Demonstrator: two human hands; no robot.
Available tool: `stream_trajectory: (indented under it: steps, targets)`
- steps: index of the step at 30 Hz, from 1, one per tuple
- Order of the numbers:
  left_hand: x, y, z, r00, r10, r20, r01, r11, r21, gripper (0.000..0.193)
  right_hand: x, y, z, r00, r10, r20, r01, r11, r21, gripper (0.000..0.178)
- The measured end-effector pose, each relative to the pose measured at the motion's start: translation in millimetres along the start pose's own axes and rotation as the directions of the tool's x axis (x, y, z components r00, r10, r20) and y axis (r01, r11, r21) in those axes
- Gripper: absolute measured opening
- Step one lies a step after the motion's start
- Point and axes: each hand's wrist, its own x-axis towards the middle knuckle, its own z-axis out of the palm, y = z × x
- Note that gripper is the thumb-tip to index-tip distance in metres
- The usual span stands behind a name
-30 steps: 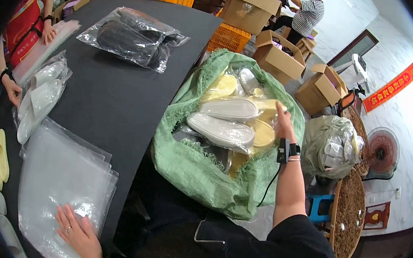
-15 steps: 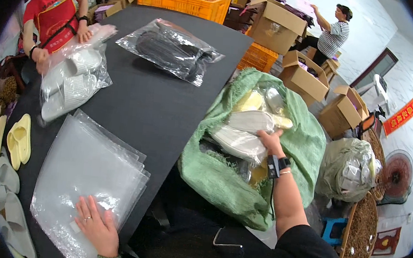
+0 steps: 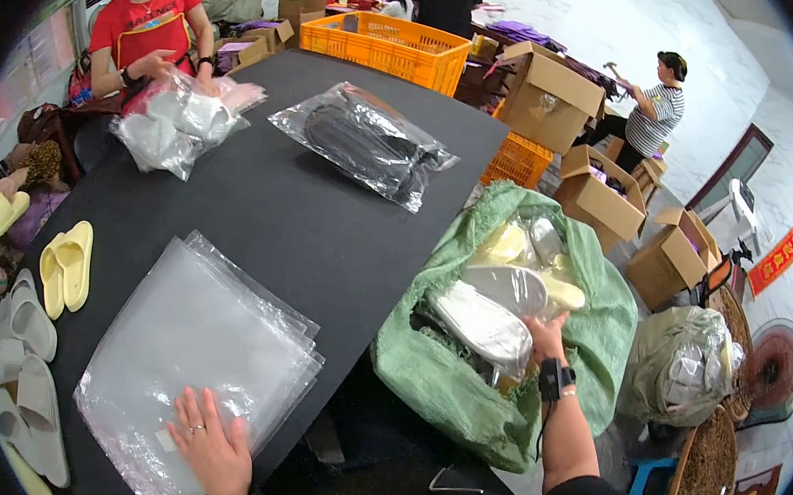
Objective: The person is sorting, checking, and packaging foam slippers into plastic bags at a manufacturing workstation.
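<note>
My left hand [image 3: 210, 444] lies flat, fingers spread, on a stack of clear plastic bags [image 3: 187, 342] on the black table. At the mouth of a green woven sack [image 3: 447, 419], my right hand [image 3: 548, 337] grips the edge of a pair of whitish slippers [image 3: 484, 325] in clear wrap; its fingertips are partly hidden. Pale yellow slippers [image 3: 507, 244] in wrap sit behind them in the sack. Farther up the table lies a clear bag with dark slippers [image 3: 359, 139]. Across the table, a person in red handles bagged white slippers [image 3: 164, 134].
Unwrapped yellow slippers [image 3: 67, 268] and grey slippers [image 3: 38, 404] line the table's left side. An orange crate [image 3: 387, 51] stands at the far end. Open cartons [image 3: 601, 200], another stuffed sack [image 3: 681, 370] and a blue stool [image 3: 651, 480] are on the right.
The person in red has drawn the bagged white slippers back toward their body and bunched the bag. My right hand stays at the wrapped slippers, which have tilted slightly. My left hand keeps its place.
</note>
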Motion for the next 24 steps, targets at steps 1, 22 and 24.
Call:
stream_trajectory:
  steps: [1,22,24]
  targets:
    - [-1,-1,1,1.000,0.014,-0.012,-0.014,1.000,0.004,0.064,-7,-9,-5,0.999,0.053,0.008,-0.053,0.997,-0.051,0.127]
    - [-2,1,-1,0.999,-0.032,-0.014,0.031,0.997,-0.064,0.063,-76,-230,157,0.808,-0.513,0.289,0.226,0.724,0.652,0.043]
    - [-3,0,-2,0.999,-0.021,-0.028,0.019,0.998,-0.068,0.063,-79,-222,212,0.804,-0.466,0.369,0.139,0.751,0.646,0.043]
